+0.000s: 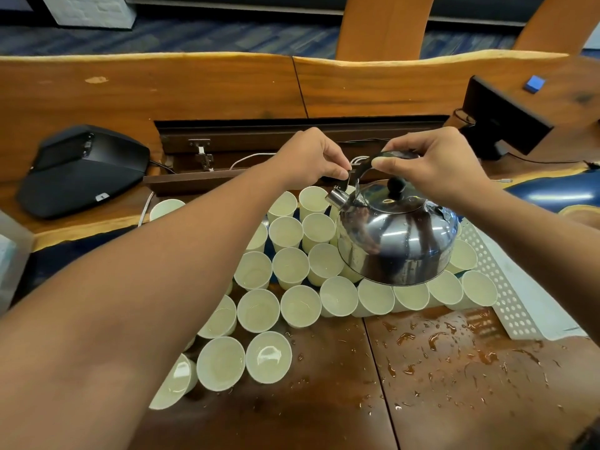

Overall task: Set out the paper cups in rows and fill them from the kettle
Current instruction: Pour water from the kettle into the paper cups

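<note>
The right hand (435,164) is gripping the kettle (396,235) handle above the cups (292,267) mid-table; the left hand (311,157) is pinching its spout lever. Tipping quickly could be spilling more water.

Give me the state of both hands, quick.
Left hand: pinching the spout lever of the kettle.
Right hand: gripping the kettle's handle, holding it over the cups.

Kettle (397,241) polished metal; table (454,384) glossy wood.
</note>
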Tool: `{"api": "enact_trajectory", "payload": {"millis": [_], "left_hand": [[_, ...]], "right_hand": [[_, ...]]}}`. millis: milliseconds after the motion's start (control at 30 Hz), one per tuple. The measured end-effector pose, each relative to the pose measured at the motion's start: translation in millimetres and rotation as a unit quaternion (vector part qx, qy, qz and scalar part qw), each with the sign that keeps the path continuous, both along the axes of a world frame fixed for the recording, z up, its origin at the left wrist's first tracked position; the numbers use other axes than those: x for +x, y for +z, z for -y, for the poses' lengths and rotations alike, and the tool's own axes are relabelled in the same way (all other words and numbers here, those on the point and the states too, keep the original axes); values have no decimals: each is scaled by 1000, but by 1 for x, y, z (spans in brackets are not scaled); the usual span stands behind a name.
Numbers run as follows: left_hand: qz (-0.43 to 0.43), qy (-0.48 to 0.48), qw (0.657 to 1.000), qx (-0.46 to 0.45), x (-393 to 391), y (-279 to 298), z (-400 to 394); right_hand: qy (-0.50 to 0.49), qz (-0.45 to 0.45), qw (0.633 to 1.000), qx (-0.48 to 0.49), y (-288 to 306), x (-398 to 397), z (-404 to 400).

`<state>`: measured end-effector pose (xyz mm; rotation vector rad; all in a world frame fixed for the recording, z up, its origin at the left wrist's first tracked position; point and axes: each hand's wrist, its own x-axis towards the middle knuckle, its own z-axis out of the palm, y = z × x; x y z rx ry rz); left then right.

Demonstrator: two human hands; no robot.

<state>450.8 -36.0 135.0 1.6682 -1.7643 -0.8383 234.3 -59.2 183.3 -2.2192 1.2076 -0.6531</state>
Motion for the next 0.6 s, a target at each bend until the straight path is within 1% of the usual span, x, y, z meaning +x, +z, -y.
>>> {"api": "enact_trajectory", "payload": {"millis": [600], "left_hand": [[-13, 0, 1000, 16, -7, -8, -11]], "right_hand": [[-8, -43, 999, 10, 1, -3, -13]]}}
